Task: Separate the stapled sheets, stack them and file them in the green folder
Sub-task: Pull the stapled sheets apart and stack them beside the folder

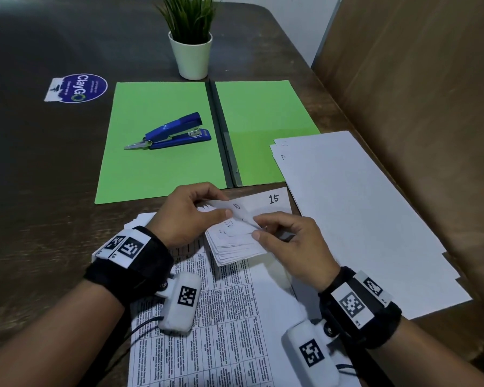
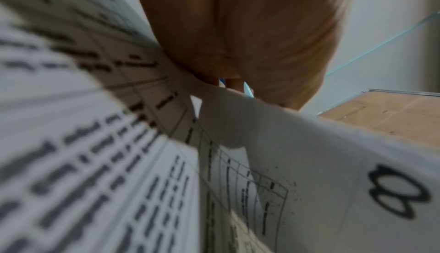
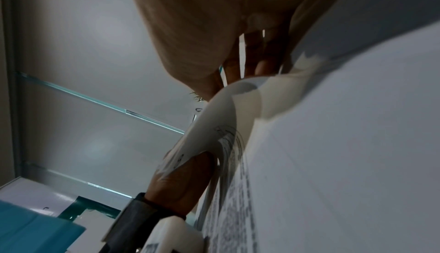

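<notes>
Head view puts the stapled sheets (image 1: 235,241) at the table's near edge, about six o'clock from the green folder (image 1: 162,141), their bound corner lifted and fanned between both hands. The left hand (image 1: 187,213) pinches the corner's upper leaves between thumb and forefinger from the nine o'clock side; the right hand (image 1: 291,244) pinches a single leaf at the three o'clock side, thumb on top. Both grips are narrow, closed on paper. The bundle's long axis runs from the hands toward the body, roughly twelve to six, so the staple corner lies at the far end, between the two pinches and equally near either hand. Pulling the pinches apart, along nine to three, looks like what would free a leaf. Whether the staple is already out is hard to tell, since the wrist views are blurred. A loose stack of sheets (image 1: 361,213) lies at three o'clock, overlapping the open folder's right half. A blue stapler (image 1: 176,132) rests on the left half.
</notes>
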Tool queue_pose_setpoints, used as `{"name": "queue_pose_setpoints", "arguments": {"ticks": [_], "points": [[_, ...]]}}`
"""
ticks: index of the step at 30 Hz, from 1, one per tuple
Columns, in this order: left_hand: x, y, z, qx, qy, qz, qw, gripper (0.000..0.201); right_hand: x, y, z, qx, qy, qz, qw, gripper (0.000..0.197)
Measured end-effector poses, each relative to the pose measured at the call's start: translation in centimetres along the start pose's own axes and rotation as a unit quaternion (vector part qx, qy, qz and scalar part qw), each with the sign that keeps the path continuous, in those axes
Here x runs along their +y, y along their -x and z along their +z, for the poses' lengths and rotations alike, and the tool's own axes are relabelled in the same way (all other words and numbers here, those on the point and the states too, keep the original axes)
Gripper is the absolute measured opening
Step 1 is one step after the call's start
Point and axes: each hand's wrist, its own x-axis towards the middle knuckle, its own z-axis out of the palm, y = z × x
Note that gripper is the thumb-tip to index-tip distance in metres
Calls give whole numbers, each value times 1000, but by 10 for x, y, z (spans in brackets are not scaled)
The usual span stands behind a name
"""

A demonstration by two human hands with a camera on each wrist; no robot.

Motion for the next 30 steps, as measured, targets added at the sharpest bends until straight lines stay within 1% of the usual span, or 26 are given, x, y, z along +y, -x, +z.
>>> {"name": "queue_pose_setpoints", "arguments": {"ticks": [2, 3, 4, 6, 7, 9, 10, 12, 13, 14, 15, 16, 17, 19, 20, 21, 22, 24, 25, 26, 27, 29, 30], "points": [[0, 0, 1, 7, 7, -12, 1000, 9, -1, 1, 1, 9, 4, -12, 1000, 21], [1, 0, 0, 8, 14, -19, 1000, 9, -1, 1, 1, 35, 18, -25, 999, 24], [0, 0, 0, 7, 18, -27, 999, 10, -1, 0, 0, 76, 38, -32, 996, 28], [0, 0, -1, 0, 15, -32, 999, 12, -2, -2, -4, 160, 69, -23, 984, 36], [-1, 0, -1, -5, 12, -32, 999, 12, -3, -3, -6, 174, 59, -10, 983, 38], [-1, 0, -1, -7, 11, -31, 999, 10, -4, -3, -7, 152, 19, 8, 988, 40], [-2, -1, -1, -1, 10, -28, 1000, 8, -4, -3, -7, 148, 18, 8, 989, 39], [-2, -1, 0, 22, 3, -15, 1000, 8, -6, -1, -5, 181, 36, -15, 983, 32], [-2, -2, 0, 35, 7, -12, 999, 10, -10, 0, -4, 205, 41, -35, 977, 26], [-3, -2, 0, 44, 14, -15, 999, 14, -13, 1, -5, 213, 37, -57, 975, 19], [-4, -3, -1, 46, 15, -18, 999, 17, -16, 3, -5, 190, 29, -77, 978, 15], [-4, -4, -2, 43, 12, -19, 999, 19, -18, 5, -6, 135, 27, -90, 986, 19], [-5, -4, -2, 36, 4, -18, 999, 19, -19, 7, -7, 59, 34, -93, 993, 25], [-4, -4, 0, 23, -13, -11, 1000, 16, -21, 10, -7, -81, 61, -73, 992, 39], [-2, -2, 1, 16, -11, -14, 1000, 14, -20, 10, -6, -117, 75, -60, 988, 47], [1, -1, 1, 8, -2, -25, 1000, 16, -19, 9, -5, -120, 87, -54, 987, 50], [4, 0, 1, -3, 12, -46, 999, 31, -17, 7, -4, -97, 93, -56, 989, 48], [4, 0, -2, -25, 10, -83, 996, 80, -13, 3, -3, -13, 74, -57, 996, 32], [4, 0, -3, -34, -6, -92, 995, 96, -10, 0, -4, 26, 47, -44, 998, 28], [5, 0, -4, -36, -15, -92, 995, 101, -7, -2, -6, 55, 21, -27, 998, 25], [8, 1, -4, -36, -14, -86, 996, 94, -4, -4, -7, 70, 0, -12, 997, 24], [14, 2, -2, -36, -10, -67, 997, 63, -2, -5, -7, 71, -22, 8, 997, 21], [17, 3, -1, -35, -20, -58, 997, 55, -2, -5, -7, 69, -26, 14, 997, 20]]}}
